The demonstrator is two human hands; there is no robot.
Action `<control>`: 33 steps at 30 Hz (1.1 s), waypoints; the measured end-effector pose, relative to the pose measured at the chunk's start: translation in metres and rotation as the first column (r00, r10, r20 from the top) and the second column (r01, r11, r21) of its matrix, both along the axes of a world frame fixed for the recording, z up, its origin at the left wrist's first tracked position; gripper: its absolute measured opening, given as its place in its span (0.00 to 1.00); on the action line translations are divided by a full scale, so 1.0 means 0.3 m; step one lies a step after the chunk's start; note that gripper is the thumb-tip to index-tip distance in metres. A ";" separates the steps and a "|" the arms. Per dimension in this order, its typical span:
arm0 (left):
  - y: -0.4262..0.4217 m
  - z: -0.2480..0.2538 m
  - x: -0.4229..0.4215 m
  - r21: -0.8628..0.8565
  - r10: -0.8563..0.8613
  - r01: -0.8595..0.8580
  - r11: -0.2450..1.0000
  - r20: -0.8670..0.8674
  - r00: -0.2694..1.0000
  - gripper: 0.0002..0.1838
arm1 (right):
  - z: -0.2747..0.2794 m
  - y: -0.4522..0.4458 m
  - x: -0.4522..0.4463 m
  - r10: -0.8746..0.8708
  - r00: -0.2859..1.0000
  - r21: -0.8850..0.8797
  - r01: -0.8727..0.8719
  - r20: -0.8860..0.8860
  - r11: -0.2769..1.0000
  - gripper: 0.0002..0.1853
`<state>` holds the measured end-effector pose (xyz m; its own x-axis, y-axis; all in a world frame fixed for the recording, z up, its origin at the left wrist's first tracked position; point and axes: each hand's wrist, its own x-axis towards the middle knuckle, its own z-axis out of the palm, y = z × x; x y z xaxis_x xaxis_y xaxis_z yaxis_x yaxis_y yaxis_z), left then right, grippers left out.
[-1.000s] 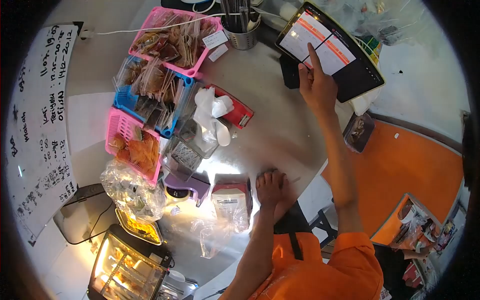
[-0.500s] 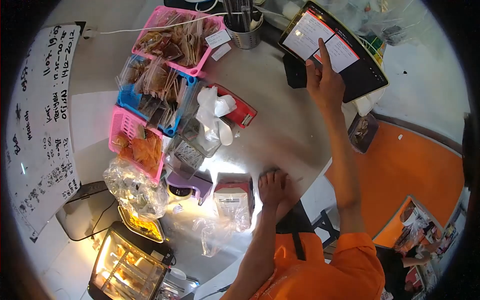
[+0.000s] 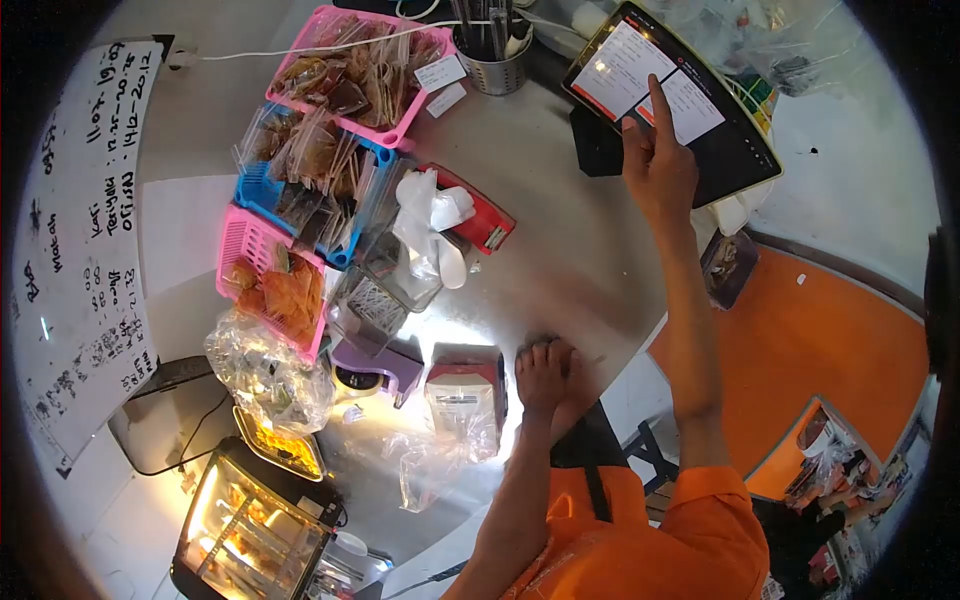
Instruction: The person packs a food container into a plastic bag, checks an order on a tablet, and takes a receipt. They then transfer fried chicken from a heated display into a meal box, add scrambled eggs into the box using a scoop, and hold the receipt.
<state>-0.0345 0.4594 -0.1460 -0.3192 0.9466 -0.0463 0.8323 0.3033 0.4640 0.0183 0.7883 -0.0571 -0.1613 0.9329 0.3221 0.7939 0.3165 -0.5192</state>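
Note:
My right hand [image 3: 662, 172] is raised over a black tablet [image 3: 735, 165] on a dark stand, its index finger stretched toward the lit screen. The thumb sticks out and the other fingers are bent, with nothing held. White panels and a red bar show on the screen; the text is too small to read. Whether the fingertip touches the glass, I cannot tell. Palm down on the metal table [image 3: 570, 270] lies my left hand [image 3: 545, 375], fingers laid out and empty. Just left of it sits a box-like pack [image 3: 462, 400] with clear plastic around it.
Pink basket [image 3: 405, 120] and blue basket [image 3: 260, 190] hold sauce packets; another pink basket [image 3: 245, 240] stands nearer. Around them are a red box [image 3: 490, 235], a purple tape dispenser [image 3: 395, 368], a metal cup [image 3: 495, 75] of utensils and a lit food warmer [image 3: 250, 540].
The tablet screen has changed: its red edging is gone, and a red bar shows at the lower left. My right hand has shifted slightly; my left hand stays put.

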 end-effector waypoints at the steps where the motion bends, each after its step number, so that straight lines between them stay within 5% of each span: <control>1: -0.001 -0.001 0.001 0.002 0.004 -0.004 1.000 -0.001 1.000 0.18 | -0.005 0.003 0.002 0.000 1.000 -0.003 0.000 -0.005 1.000 0.31; 9: -0.009 -0.016 0.006 -0.001 0.021 -0.021 1.000 0.033 0.999 0.18 | 0.016 -0.010 -0.015 -0.012 0.996 -0.039 0.008 -0.091 0.999 0.32; 19: -0.012 -0.006 0.002 -0.126 -0.008 0.008 0.992 0.003 1.000 0.19 | -0.097 -0.099 -0.053 0.136 0.991 -0.092 -0.135 0.011 0.987 0.36; 33: -0.012 -0.015 -0.001 -0.042 -0.003 0.003 0.999 0.021 1.000 0.19 | -0.119 -0.165 -0.031 0.176 0.984 -0.170 -0.173 0.003 0.970 0.34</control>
<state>-0.0347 0.4557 -0.1504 -0.3149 0.9446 -0.0930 0.8235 0.3206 0.4680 0.0090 0.7389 -0.0928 -0.3309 0.9304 0.1579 0.7439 0.3601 -0.5629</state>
